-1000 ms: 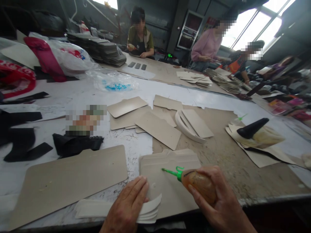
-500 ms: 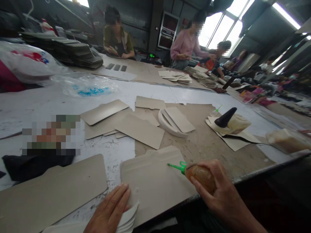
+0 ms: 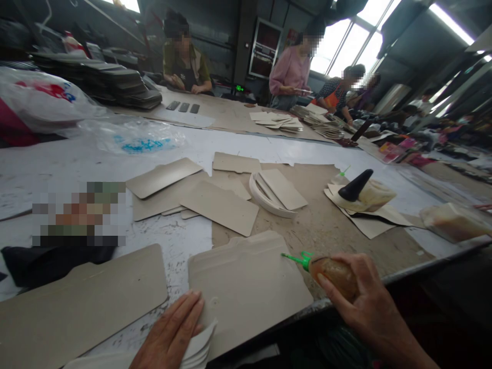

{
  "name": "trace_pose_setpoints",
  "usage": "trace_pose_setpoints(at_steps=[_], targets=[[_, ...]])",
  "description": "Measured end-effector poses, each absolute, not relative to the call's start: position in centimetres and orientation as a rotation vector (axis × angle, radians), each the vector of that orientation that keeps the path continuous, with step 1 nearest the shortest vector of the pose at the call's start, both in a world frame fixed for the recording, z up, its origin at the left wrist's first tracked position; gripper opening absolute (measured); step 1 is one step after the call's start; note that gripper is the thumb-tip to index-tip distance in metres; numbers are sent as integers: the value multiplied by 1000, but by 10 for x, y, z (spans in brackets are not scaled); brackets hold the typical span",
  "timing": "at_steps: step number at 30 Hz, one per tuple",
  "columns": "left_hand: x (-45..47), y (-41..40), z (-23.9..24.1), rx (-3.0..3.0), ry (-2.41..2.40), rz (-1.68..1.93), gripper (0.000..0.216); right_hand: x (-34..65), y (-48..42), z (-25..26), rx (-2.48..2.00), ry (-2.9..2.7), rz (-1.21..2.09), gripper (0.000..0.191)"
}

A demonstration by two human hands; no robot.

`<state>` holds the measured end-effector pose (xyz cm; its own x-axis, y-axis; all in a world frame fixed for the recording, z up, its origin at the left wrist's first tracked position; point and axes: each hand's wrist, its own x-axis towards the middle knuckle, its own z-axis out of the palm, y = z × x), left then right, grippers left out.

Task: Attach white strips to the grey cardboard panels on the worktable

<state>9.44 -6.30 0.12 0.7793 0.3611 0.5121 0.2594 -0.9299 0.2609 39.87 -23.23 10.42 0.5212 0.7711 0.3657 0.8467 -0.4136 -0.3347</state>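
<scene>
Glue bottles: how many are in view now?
2. The green-nozzled glue bottle is in the right hand; the black-capped glue bottle lies on card scraps beyond. A green tip beside that one may belong to a third.

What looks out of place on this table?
A black-capped bottle lies tipped over on scrap cards at right; the brown cover sheet has a ragged torn edge. White strips under the left hand sit at the table edge.

One left hand (image 3: 172,335); one right hand (image 3: 367,302); one green-nozzled glue bottle (image 3: 332,271); three small dark rectangles (image 3: 184,107).
</scene>
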Motion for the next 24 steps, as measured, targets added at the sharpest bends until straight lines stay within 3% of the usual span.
trace_pose_setpoints(at_steps=[11, 24], targets=[[100, -65, 1, 2838, 555, 985, 45, 326, -171, 98, -1911, -1500, 190, 28], [98, -65, -6, 2795, 564, 1003, 48, 343, -188, 107, -2152, -1361, 95, 25]])
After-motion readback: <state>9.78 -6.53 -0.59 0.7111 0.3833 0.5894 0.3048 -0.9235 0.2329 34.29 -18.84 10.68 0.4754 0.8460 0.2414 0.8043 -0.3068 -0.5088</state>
